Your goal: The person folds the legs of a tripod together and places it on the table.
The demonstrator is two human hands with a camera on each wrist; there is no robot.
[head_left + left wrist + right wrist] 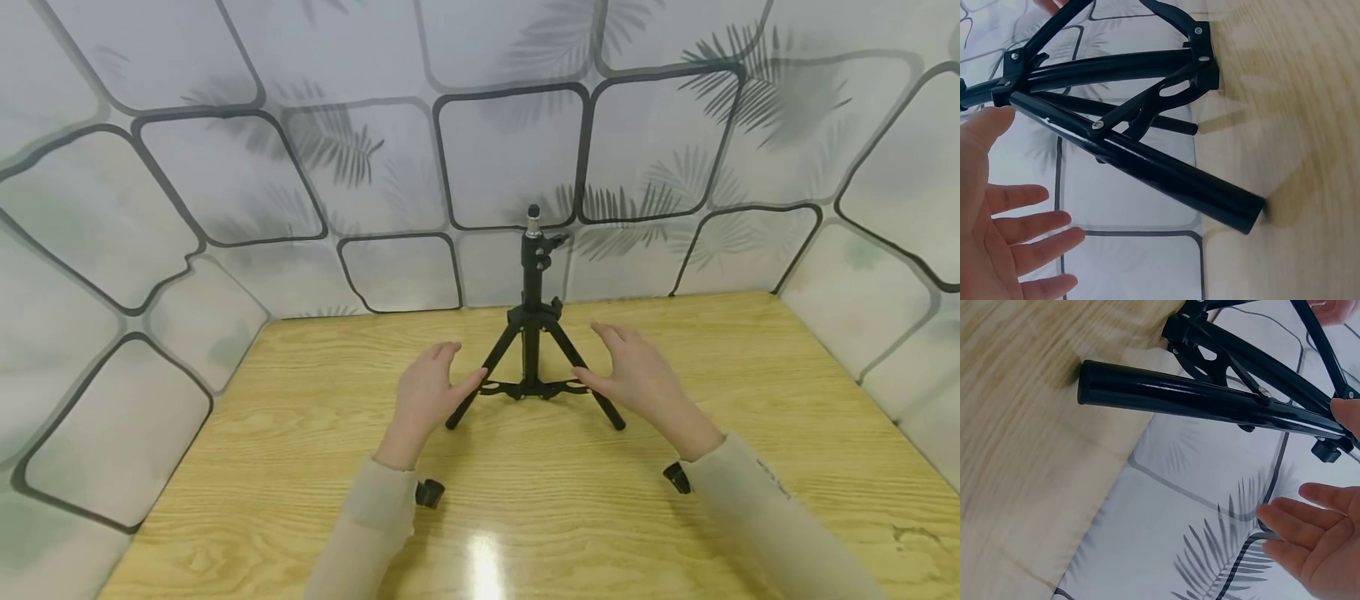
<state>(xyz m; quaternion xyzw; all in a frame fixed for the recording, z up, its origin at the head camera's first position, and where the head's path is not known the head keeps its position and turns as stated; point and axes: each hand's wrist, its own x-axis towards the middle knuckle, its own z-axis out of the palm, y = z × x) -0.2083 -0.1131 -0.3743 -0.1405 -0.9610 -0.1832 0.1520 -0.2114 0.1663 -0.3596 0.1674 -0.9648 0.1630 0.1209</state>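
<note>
Loosely, the left hand [427,392] and right hand [641,379] stand well apart on either side of the black tripod [532,279], the forearms reaching forward in pale sleeves [765,508]. Both have extended fingers [1050,246], with thumbs [994,123] angled inward toward the splayed legs [498,353]; whether either thumb touches them, I cannot tell. The tripod is upright on the wood-grained tabletop [300,467], toward its far edge, before a patterned backdrop [397,275].

A black tripod [532,317], silver near its top, stands upright, legs spread, on the table [547,492].
</note>
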